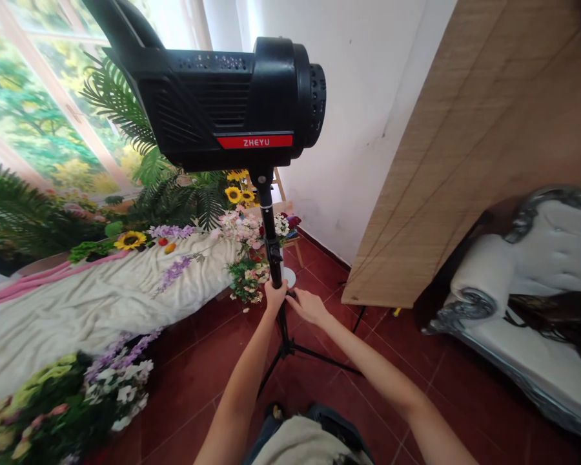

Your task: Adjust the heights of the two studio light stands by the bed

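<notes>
A black studio light [213, 103] with a red ZHEYU label sits on top of a black tripod stand [270, 223], above my hands. My left hand [275, 296] is wrapped round the stand's pole below a clamp collar. Just to the right and slightly lower, my right hand [306, 305] has its fingers closed on a small dark knob [290, 294] at the side of the pole. The stand's legs are spread on the red tiled floor [314, 394].
Left, a bench draped in cream cloth [184, 290] bears artificial flowers, with more flowers [121, 387] in front. A woven panel [392, 213] stands right of the stand, beside a white tufted sofa [552, 252]. A window with palm leaves lies behind.
</notes>
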Motion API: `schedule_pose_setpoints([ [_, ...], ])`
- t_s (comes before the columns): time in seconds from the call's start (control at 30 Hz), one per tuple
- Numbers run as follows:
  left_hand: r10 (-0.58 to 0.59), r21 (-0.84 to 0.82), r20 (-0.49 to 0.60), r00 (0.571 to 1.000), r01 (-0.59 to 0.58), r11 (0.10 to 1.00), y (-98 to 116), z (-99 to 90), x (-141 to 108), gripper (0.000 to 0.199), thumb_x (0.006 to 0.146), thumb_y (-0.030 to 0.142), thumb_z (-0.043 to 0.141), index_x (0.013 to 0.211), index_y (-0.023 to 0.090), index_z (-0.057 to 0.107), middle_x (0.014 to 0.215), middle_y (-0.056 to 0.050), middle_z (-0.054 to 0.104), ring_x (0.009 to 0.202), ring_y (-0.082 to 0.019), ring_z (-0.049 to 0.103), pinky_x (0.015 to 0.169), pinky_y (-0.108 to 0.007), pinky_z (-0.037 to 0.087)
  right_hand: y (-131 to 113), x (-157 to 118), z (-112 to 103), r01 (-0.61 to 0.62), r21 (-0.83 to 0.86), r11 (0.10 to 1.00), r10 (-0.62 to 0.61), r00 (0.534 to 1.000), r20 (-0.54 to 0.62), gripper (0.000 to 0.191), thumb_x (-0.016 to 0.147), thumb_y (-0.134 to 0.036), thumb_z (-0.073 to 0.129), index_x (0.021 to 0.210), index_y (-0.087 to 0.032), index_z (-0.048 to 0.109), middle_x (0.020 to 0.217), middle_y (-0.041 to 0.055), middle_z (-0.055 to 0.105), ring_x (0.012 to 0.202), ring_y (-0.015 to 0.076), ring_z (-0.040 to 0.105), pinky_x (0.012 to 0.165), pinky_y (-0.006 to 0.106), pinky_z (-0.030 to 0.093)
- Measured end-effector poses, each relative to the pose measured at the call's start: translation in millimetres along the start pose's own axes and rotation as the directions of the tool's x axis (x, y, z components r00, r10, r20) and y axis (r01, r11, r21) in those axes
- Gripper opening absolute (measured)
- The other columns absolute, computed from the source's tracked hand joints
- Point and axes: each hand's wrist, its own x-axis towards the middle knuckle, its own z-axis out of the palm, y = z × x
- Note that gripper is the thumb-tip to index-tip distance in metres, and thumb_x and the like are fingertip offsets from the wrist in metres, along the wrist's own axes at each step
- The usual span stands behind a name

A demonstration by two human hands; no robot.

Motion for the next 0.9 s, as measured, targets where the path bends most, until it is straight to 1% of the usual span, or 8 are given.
schedule_pose_setpoints([
  [0.13, 0.017, -0.006, 0.016, 1.000, -0.017, 1.000, -4, 0.5, 0, 0.020, 0.058, 0.026, 0.064, 0.047, 0.015, 0.053, 0.045, 0.000, 0.054, 0.042, -0.010, 0.050, 0.045, -0.020, 0.040, 7, 10, -4, 0.124, -0.049, 0.991, -0.124, 0.992, 0.015, 0.028, 0.080, -0.049, 0.054, 0.076, -0.022, 0.056, 0.071, 0.0069, 0.060, 0.076, 0.0202, 0.057, 0.065, 0.026, 0.039],
  [0.27, 0.029, 0.014, 0.022, 0.999, -0.029, 0.999, -7, 0.9, 2, 0.020, 0.059, 0.028, 0.063, 0.050, 0.014, 0.053, 0.046, 0.000, 0.053, 0.043, -0.010, 0.050, 0.043, -0.020, 0.039, 16, 20, 0, 0.142, 0.032, 0.989, -0.144, 0.987, 0.070, 0.028, 0.080, -0.046, 0.054, 0.068, -0.021, 0.058, 0.059, 0.0040, 0.057, 0.062, 0.0176, 0.055, 0.064, 0.026, 0.040],
  [0.47, 0.052, 0.037, -0.033, 0.998, -0.051, 0.998, -10, 2.6, 3, 0.018, 0.057, 0.026, 0.064, 0.050, 0.015, 0.051, 0.049, 0.002, 0.051, 0.046, -0.009, 0.047, 0.046, -0.019, 0.038, 18, 17, 9, 0.050, 0.118, 0.992, -0.065, 0.990, 0.128, 0.059, 0.092, -0.046, 0.022, 0.049, -0.021, 0.054, 0.046, 0.0015, 0.054, 0.047, 0.0133, 0.053, 0.057, 0.024, 0.042],
  [0.53, 0.038, 0.042, -0.065, 0.997, -0.036, 0.998, -11, 4.1, 2, 0.017, 0.056, 0.025, 0.065, 0.052, 0.015, 0.052, 0.052, 0.001, 0.052, 0.048, -0.009, 0.048, 0.047, -0.019, 0.039, 20, 17, 9, 0.075, 0.052, 0.996, -0.082, 0.986, 0.143, 0.062, 0.093, -0.045, 0.020, 0.049, -0.020, 0.055, 0.048, 0.0024, 0.057, 0.048, 0.0130, 0.055, 0.058, 0.023, 0.043],
  [0.6, 0.040, 0.055, -0.077, 0.996, -0.036, 0.998, -11, 5.9, 0, 0.018, 0.057, 0.026, 0.066, 0.054, 0.014, 0.053, 0.053, 0.001, 0.052, 0.049, -0.009, 0.048, 0.047, -0.020, 0.039, 25, 18, 9, 0.128, -0.080, 0.989, -0.113, 0.979, 0.170, 0.062, 0.094, -0.042, 0.018, 0.053, -0.019, 0.059, 0.052, 0.0037, 0.061, 0.052, 0.0129, 0.057, 0.059, 0.022, 0.043],
  [0.73, 0.076, 0.061, -0.082, 0.994, -0.071, 0.996, -11, 10.1, -3, 0.022, 0.060, 0.031, 0.066, 0.056, 0.014, 0.052, 0.054, 0.002, 0.050, 0.048, -0.008, 0.045, 0.046, -0.020, 0.037, 38, 22, 9, 0.228, -0.378, 0.897, -0.154, 0.964, 0.218, 0.054, 0.096, -0.033, 0.020, 0.075, -0.016, 0.067, 0.065, 0.0071, 0.067, 0.059, 0.0136, 0.061, 0.057, 0.020, 0.040],
  [0.8, 0.074, 0.066, -0.075, 0.994, -0.069, 0.995, -9, 12.6, -6, 0.026, 0.061, 0.035, 0.067, 0.055, 0.015, 0.051, 0.053, 0.002, 0.049, 0.048, -0.008, 0.043, 0.045, -0.021, 0.036, 42, 22, 9, 0.254, -0.447, 0.858, -0.157, 0.957, 0.243, 0.051, 0.096, -0.031, 0.020, 0.084, -0.015, 0.067, 0.071, 0.0089, 0.068, 0.063, 0.0136, 0.062, 0.057, 0.019, 0.038],
  [0.9, 0.063, 0.040, -0.052, 0.997, -0.061, 0.997, -5, 17.2, -13, 0.030, 0.064, 0.042, 0.065, 0.058, 0.015, 0.053, 0.057, 0.001, 0.052, 0.050, -0.009, 0.045, 0.048, -0.021, 0.038, 44, 20, 8, 0.237, -0.458, 0.857, -0.138, 0.961, 0.238, 0.055, 0.096, -0.032, 0.017, 0.086, -0.013, 0.067, 0.076, 0.0121, 0.069, 0.066, 0.0146, 0.063, 0.058, 0.019, 0.038],
])
